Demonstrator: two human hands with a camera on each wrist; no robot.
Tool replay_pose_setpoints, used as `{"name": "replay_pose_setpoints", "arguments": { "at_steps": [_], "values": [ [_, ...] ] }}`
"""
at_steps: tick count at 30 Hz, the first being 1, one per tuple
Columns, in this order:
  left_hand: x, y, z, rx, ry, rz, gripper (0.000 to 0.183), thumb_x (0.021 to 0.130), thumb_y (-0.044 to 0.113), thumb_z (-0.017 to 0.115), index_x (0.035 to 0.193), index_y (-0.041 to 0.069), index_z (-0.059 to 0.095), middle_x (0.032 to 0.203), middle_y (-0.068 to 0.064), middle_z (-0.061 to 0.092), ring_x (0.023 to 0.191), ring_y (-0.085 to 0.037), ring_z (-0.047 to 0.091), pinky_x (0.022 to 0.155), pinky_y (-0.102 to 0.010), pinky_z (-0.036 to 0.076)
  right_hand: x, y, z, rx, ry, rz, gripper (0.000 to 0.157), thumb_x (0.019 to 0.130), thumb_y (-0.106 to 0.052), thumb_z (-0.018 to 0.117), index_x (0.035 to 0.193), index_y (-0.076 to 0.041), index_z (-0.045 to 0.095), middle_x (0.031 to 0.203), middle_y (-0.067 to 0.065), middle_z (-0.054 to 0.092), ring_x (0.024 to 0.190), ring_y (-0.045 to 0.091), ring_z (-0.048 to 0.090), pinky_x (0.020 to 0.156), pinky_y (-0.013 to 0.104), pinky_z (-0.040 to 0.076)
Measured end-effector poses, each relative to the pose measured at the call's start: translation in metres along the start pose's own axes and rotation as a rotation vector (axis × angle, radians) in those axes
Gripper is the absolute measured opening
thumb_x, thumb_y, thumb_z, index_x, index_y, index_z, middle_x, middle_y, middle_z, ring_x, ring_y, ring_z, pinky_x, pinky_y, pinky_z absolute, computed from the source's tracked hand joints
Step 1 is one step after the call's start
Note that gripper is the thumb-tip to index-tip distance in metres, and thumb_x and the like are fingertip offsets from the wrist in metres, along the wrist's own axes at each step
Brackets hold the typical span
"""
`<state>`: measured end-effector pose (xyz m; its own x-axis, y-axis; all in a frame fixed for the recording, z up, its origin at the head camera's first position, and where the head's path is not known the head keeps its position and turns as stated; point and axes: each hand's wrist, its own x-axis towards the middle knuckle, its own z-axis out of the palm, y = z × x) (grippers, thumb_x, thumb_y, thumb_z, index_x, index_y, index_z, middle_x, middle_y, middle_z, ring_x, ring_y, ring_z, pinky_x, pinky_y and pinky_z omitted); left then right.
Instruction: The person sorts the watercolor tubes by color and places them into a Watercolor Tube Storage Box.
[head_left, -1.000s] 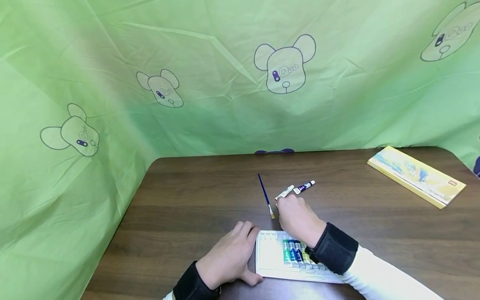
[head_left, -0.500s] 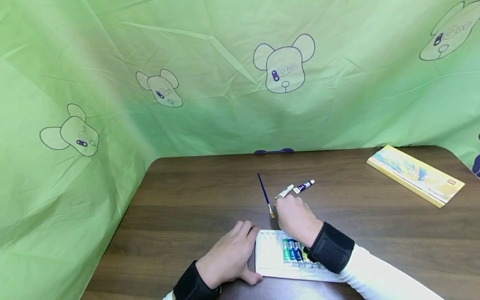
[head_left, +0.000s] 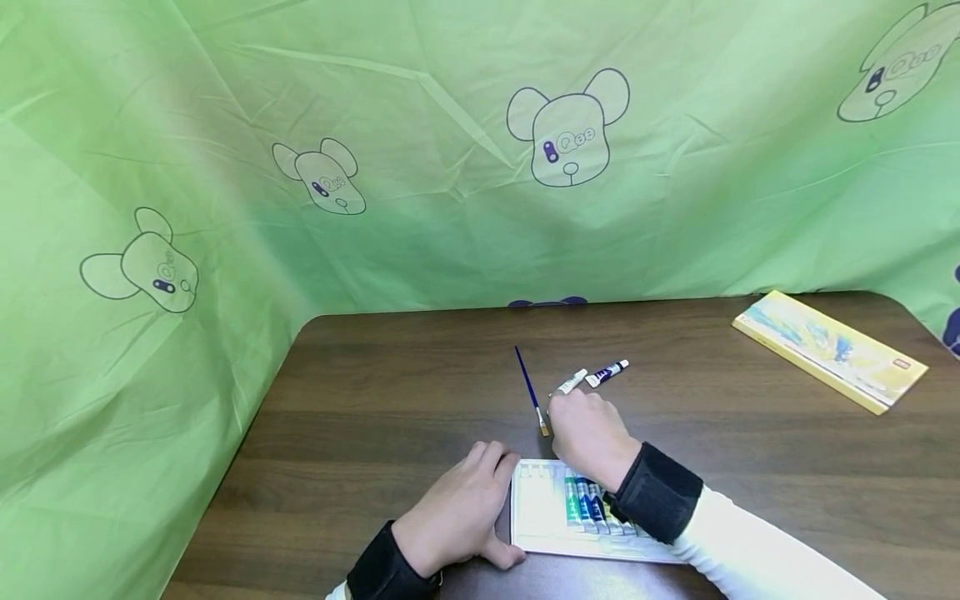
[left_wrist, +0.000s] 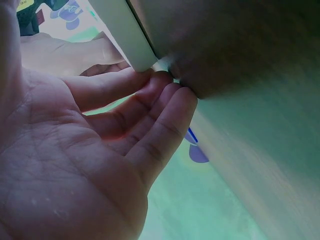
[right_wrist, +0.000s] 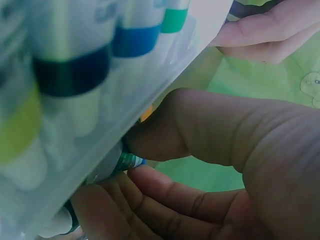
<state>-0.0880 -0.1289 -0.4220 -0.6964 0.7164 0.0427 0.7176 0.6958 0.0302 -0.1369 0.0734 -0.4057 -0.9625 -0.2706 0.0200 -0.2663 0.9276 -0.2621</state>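
Green-banded pale paint tube [right_wrist: 125,161] sits at twelve o'clock from the shallow white plastic tray [head_left: 538,508], just past its far rim. The right hand [head_left: 596,433] pinches it between thumb and fingertips, reaching over the tray with the palm turned down; whether the tube is on the table or slightly raised I cannot tell. That fingertip hold probably suits so slim a tube, giving finer control than a full fist.

At nine o'clock, the left hand [head_left: 461,512] rests along the tray's left edge, fingers loosely bent and thumb at the near corner, not closed round it, seemingly to stop the tray sliding. A row of small coloured paint tubes [head_left: 585,504] lies side by side in the tray, its slots apparently keeping them from rolling.

The slim blue-handled paintbrush [head_left: 529,383] at eleven o'clock hems in the right hand's left side, and a white paint tube [head_left: 572,382] and a violet-and-white paint tube [head_left: 607,372] lie ahead at twelve. Most room for moving is towards two o'clock, where brown wooden table [head_left: 697,392] stretches up to the flat yellow cardboard box [head_left: 828,350].
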Motion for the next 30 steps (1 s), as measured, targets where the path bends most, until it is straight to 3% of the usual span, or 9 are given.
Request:
{"name": "replay_pose_setpoints", "arguments": {
  "at_steps": [11,15,20,27,30],
  "values": [
    [0.0,0.001,0.001,0.012,0.007,0.002,0.095,0.06,0.062,0.092,0.129,0.006,0.061,0.115,0.0,0.059,0.103,-0.013,0.052,0.094,-0.024,0.052,-0.005,0.0,-0.008,0.045,0.004,0.015,0.013,0.078,-0.001,0.079,0.086,-0.002,0.068,0.071,0.007,0.061,0.057,0.018,0.055,0.05,0.037,0.05],
    [0.0,0.001,0.001,0.012,0.012,0.004,0.095,0.06,0.063,0.092,0.129,0.006,0.061,0.117,0.0,0.059,0.104,-0.013,0.053,0.095,-0.024,0.052,-0.013,0.001,-0.013,0.087,0.026,0.016,0.011,0.075,0.0,0.073,0.079,-0.006,0.064,0.069,0.004,0.057,0.057,0.018,0.052,0.049,0.037,0.046],
    [0.0,0.001,0.001,0.014,0.004,0.004,0.095,0.061,0.063,0.092,0.13,0.006,0.061,0.118,-0.001,0.06,0.106,-0.013,0.053,0.096,-0.024,0.052,-0.027,0.004,-0.015,0.152,0.038,0.014,0.019,0.074,-0.001,0.073,0.072,-0.012,0.057,0.063,-0.003,0.049,0.055,0.014,0.046,0.047,0.032,0.036],
    [0.001,-0.001,-0.002,-0.019,-0.039,-0.011,0.097,0.064,0.063,0.091,0.135,0.004,0.059,0.123,-0.002,0.06,0.108,-0.013,0.053,0.098,-0.023,0.052,-0.047,0.002,-0.011,0.197,0.046,0.03,0.019,0.072,-0.006,0.08,0.09,-0.007,0.071,0.068,-0.002,0.063,0.06,0.012,0.053,0.054,0.034,0.046],
    [0.001,0.0,-0.001,-0.022,-0.029,-0.009,0.096,0.064,0.062,0.091,0.135,0.005,0.06,0.122,-0.002,0.06,0.108,-0.013,0.053,0.097,-0.023,0.052,-0.057,0.0,-0.005,0.177,0.073,0.014,0.02,0.071,-0.007,0.082,0.087,-0.009,0.071,0.067,-0.003,0.065,0.06,0.012,0.054,0.054,0.035,0.047]
  ]
}}
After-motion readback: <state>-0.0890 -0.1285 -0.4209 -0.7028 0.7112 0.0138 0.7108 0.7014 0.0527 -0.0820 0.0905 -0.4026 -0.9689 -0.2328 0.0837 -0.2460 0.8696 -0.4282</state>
